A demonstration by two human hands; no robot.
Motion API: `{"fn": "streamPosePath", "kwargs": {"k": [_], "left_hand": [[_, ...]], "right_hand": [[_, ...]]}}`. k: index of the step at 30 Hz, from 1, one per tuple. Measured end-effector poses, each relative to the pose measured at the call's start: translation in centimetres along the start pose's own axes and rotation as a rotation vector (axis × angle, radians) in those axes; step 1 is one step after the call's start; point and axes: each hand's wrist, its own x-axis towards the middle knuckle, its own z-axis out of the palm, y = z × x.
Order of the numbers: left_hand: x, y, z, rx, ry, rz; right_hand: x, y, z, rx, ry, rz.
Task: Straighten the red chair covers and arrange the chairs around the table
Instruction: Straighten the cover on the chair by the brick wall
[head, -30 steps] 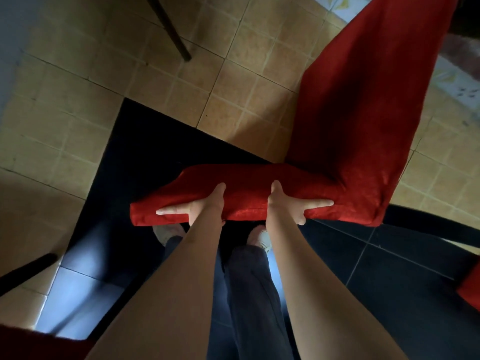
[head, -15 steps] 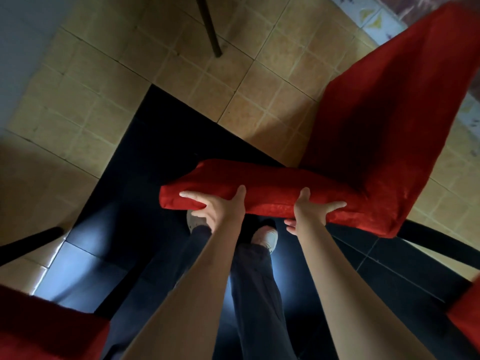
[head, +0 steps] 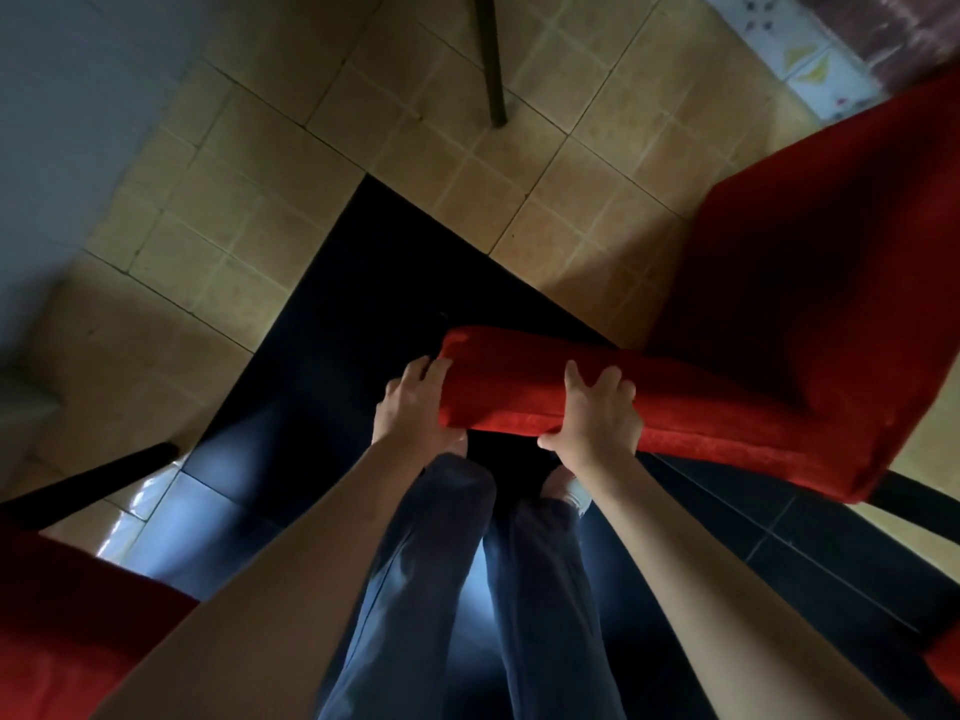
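A chair in a red cover (head: 810,314) stands in front of me, its seat spreading to the right and the top of its backrest (head: 509,397) directly below my view. My left hand (head: 415,402) grips the left end of the backrest top, fingers curled over its corner. My right hand (head: 597,423) grips the same top edge further right, fingers over it and thumb underneath. My legs and shoes show below the hands.
A second red-covered chair (head: 67,626) sits at the bottom left, and a third red edge (head: 945,662) shows at the bottom right. A dark chair leg (head: 83,485) crosses the left floor, a table leg (head: 491,59) stands at the top. A wall (head: 67,122) rises on the left.
Both hands went from resting flat with spread fingers on the backrest top to gripping it. The chair has swung to the right in view, and my left hand now sits at its left corner.
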Motion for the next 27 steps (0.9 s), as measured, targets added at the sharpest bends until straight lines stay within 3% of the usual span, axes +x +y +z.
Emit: {"fn": "streamPosePath", "kwargs": {"k": [13, 22, 27], "left_hand": [[2.4, -1.8, 1.8, 0.088, 0.048, 0.221], [2.4, -1.8, 1.6, 0.097, 0.109, 0.271], [2.2, -1.7, 1.4, 0.094, 0.100, 0.266]], "right_hand": [[2.2, 2.0, 2.4, -0.079, 0.069, -0.233], [3.2, 3.8, 3.0, -0.156, 0.293, -0.395], [3.1, 4.5, 3.3, -0.121, 0.241, -0.366]]}}
